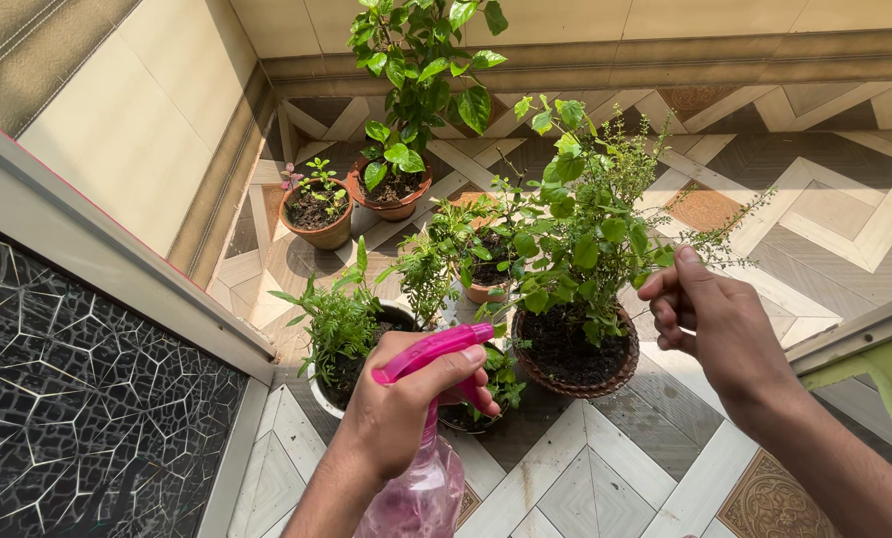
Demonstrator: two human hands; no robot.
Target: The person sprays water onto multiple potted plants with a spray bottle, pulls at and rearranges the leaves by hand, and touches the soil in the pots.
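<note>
A home balcony or terrace is shown: a patterned tiled floor (824, 214) is bordered by a low tiled wall (137, 130), and potted plants (575, 299) are grouped on it.

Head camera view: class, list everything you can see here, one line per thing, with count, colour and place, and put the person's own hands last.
Potted plants: about six, green leaves, mostly brown or terracotta pots, clustered on the floor at centre.
Spray bottle: one, clear pink with a pink trigger head, bottom centre.
Tiled floor: one, beige and brown geometric pattern, under the pots.
Wall: cream tiles, upper left.
Dark patterned panel: one, black with pale lines, lower left.
Left hand: one, closed in a grip on the spray bottle.
Right hand: one, pinching a thin plant stem.
</note>
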